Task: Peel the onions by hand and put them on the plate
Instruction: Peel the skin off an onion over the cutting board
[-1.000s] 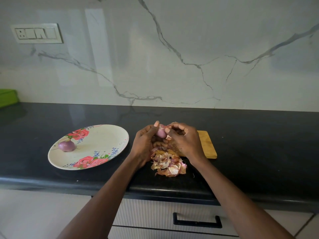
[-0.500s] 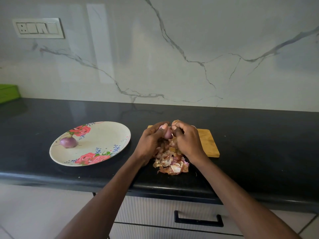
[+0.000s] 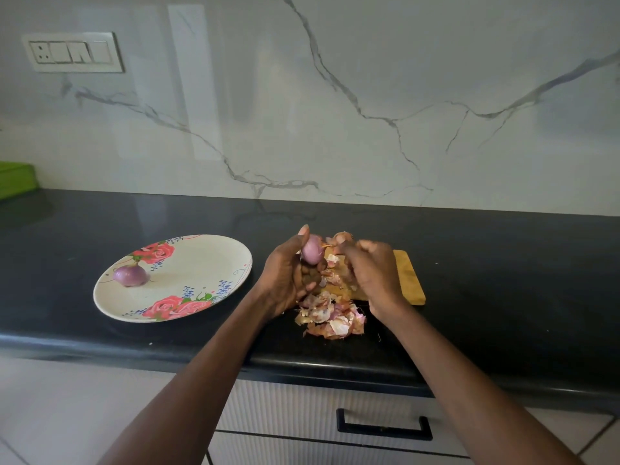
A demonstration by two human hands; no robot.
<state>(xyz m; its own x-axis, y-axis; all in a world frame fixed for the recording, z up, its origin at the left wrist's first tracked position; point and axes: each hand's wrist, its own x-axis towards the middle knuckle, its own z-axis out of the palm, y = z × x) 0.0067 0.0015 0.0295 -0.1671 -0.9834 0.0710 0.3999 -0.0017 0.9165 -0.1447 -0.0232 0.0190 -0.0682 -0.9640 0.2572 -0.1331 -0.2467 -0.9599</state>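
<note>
A small, smooth pink-purple onion [image 3: 312, 254], now nearly bare, is held up in the curled fingers of the left hand [image 3: 285, 280] above the front-middle of the black stone worktop [image 3: 503, 263]. The right hand [image 3: 372, 273], which was pressed against it a moment ago, has pulled away clenched around a torn strip of papery skin [image 3: 340, 237]. Peeling looks almost finished: loose dry skins [image 3: 330, 318] are heaped near the front edge before a wooden board [image 3: 407, 280], and one peeled purple onion [image 3: 130, 275] already lies on the floral white plate [image 3: 201, 260] to the left.

Dim, soft light; glare streak on wall [image 3: 191, 82]; right hand [image 3: 372, 273] motion-blurred, prob.; edges bend w/ wide-angle.
</note>
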